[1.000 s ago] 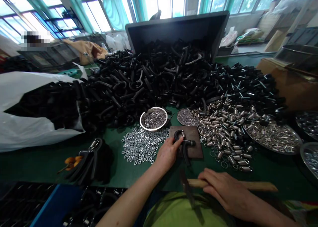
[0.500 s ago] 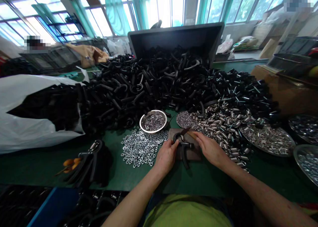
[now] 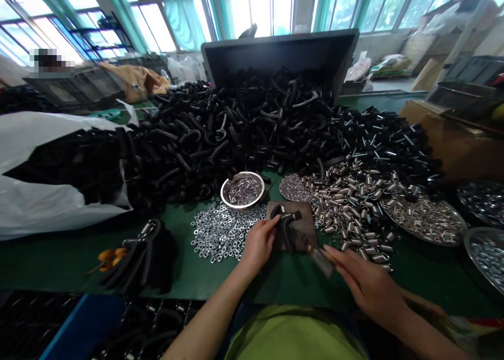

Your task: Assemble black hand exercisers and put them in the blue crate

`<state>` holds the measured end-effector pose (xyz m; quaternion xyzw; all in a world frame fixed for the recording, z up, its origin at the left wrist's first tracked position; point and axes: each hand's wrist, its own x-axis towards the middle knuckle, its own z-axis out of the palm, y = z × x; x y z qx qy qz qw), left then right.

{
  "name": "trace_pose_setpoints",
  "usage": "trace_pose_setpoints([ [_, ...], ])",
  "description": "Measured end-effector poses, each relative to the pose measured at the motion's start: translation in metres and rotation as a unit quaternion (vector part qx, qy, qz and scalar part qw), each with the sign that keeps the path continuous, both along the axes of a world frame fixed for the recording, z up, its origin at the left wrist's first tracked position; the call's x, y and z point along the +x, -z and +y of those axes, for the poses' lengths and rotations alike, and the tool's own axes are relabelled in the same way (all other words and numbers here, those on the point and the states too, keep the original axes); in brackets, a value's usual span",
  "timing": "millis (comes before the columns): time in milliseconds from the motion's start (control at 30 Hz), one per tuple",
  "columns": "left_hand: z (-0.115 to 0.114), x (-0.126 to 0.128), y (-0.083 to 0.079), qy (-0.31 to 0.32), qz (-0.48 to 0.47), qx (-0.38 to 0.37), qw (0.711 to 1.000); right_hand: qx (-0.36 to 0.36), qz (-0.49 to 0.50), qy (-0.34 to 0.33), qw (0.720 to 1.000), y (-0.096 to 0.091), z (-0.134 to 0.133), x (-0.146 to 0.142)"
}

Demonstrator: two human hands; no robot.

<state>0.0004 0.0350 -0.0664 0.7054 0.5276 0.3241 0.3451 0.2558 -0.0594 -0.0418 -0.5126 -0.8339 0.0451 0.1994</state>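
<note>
On a flat brown block [image 3: 311,223] lies a black curved part [image 3: 289,229] with a small metal spring near its top. My left hand [image 3: 258,244] grips this part at its left side, thumb and fingers pressed together. To the right and nearer my body, my right hand [image 3: 368,284] is closed around a hammer [image 3: 322,261]. The hammer's metal head is blurred and stands apart from the black part. Loose metal nuts [image 3: 220,234] lie left of my left hand. Beyond the block stands a round steel bowl [image 3: 243,207] of small metal pins.
A heap of black curved parts [image 3: 252,134] spills from a grey bin [image 3: 279,50]. Springs [image 3: 354,208] and trays of small metal pieces [image 3: 427,221] lie right. Stacked black parts [image 3: 149,260] and orange fruit [image 3: 112,257] lie left. A white bag [image 3: 23,213] is farther left.
My right hand has moved right and toward my body with the hammer, away from the black part. The black part has turned and shifted slightly under my left hand.
</note>
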Motion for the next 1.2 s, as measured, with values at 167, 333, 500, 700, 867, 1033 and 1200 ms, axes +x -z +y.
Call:
trace_pose_setpoints([
  [167,-0.013,0.015,-0.009,-0.101,-0.375,-0.322,0.863,0.045,-0.112,-0.017,0.993,0.039,-0.034,0.03],
  [333,-0.041,0.036,-0.019,-0.121,-0.469,-0.405,0.775,0.06,-0.109,-0.011,0.992,0.037,-0.014,0.022],
  [500,-0.053,0.032,-0.035,-0.055,-0.379,-0.369,0.847,0.007,-0.077,0.035,0.996,0.005,0.076,-0.004],
  [700,0.018,0.026,-0.036,0.018,-0.09,-0.078,0.993,-0.075,-0.134,0.117,0.981,0.001,0.196,-0.033],
  [867,0.112,0.046,-0.013,0.009,0.186,0.084,0.979,-0.107,-0.136,0.137,0.975,0.012,0.223,-0.04],
  [1033,0.157,0.067,0.007,0.024,0.202,0.076,0.976,-0.11,-0.086,0.153,0.978,0.012,0.22,-0.036],
  [1200,0.164,0.07,0.014,0.009,0.176,0.053,0.983,-0.114,0.012,0.169,0.979,0.005,0.216,-0.025],
])
